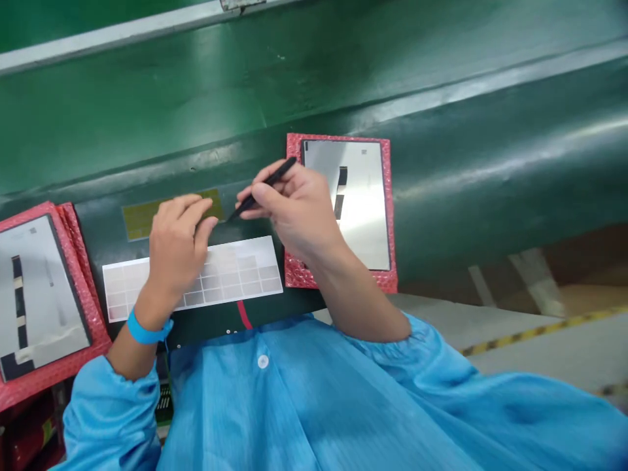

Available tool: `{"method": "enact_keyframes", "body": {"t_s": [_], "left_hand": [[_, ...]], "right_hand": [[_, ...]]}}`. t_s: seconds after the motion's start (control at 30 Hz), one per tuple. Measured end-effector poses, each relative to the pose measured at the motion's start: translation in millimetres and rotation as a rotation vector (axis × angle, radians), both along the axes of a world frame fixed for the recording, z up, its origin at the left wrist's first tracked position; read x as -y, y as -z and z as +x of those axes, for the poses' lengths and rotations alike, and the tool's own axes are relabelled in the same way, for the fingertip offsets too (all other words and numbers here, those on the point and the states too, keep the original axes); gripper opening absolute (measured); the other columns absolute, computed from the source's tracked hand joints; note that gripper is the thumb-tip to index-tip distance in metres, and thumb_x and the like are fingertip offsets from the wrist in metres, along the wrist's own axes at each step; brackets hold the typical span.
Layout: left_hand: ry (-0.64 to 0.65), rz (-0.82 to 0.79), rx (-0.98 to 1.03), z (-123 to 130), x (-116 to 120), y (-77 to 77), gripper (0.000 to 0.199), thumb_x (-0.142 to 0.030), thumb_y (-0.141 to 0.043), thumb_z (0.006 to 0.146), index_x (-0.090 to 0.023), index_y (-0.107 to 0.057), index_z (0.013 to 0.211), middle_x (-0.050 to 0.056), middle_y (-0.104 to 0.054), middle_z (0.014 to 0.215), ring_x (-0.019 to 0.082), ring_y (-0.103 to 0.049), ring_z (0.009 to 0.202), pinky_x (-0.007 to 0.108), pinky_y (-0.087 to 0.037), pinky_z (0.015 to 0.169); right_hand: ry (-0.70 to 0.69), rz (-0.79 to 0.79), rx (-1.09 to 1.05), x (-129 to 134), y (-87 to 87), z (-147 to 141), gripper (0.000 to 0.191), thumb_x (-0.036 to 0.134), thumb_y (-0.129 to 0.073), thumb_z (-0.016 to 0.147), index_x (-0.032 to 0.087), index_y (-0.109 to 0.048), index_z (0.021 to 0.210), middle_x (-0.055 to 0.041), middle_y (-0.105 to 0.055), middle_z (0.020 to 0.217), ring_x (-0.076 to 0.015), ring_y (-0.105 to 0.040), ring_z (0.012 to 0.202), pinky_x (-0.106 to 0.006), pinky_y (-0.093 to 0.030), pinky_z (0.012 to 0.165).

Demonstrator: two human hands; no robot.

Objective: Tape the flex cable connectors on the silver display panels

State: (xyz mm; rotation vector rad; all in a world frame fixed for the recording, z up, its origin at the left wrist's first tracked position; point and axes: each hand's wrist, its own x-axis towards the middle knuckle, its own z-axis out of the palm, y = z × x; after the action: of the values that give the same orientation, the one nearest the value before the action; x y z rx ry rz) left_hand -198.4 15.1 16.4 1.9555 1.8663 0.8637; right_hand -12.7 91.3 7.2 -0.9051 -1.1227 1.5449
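My left hand [177, 245], with a blue band on its wrist, rests over a yellow film strip [140, 221]. Its fingers are bent and spread, and the thumb stands apart from the index finger near the strip's right end. Black tweezers [275, 178] are held like a pen in my right hand [301, 206]. Their fine point reaches down to the strip's right edge, close to my left thumb; whether it touches cannot be made out. Just below the strip lies a white sheet [245, 269] with rows of pale grey rectangles, partly hidden by my left hand and wrist.
A silvery display panel [367, 209] lies on pink bubble wrap [387, 278] to the right, partly behind my right hand. Another panel [49, 288] sits on pink bubble wrap at the left. Dark green matting [456, 190] covers the bench. A red strip [244, 315] is near the front edge.
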Motion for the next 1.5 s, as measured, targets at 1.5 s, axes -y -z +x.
{"method": "enact_keyframes", "body": {"t_s": [1.5], "left_hand": [[0.0, -0.091, -0.207, -2.0, -13.2, 27.6, 0.037, -0.016, -0.051, 0.103, -0.03, -0.071, 0.131, 0.01, -0.065, 0.142, 0.033, -0.057, 0.13, 0.049, -0.046, 0.095]], "right_hand": [[-0.045, 0.029, 0.291, -21.4, 30.6, 2.0, 0.039, 0.054, -0.087, 0.094, 0.026, -0.061, 0.101, 0.0015, -0.074, 0.092, -0.0156, -0.077, 0.091, -0.023, -0.067, 0.072]]}}
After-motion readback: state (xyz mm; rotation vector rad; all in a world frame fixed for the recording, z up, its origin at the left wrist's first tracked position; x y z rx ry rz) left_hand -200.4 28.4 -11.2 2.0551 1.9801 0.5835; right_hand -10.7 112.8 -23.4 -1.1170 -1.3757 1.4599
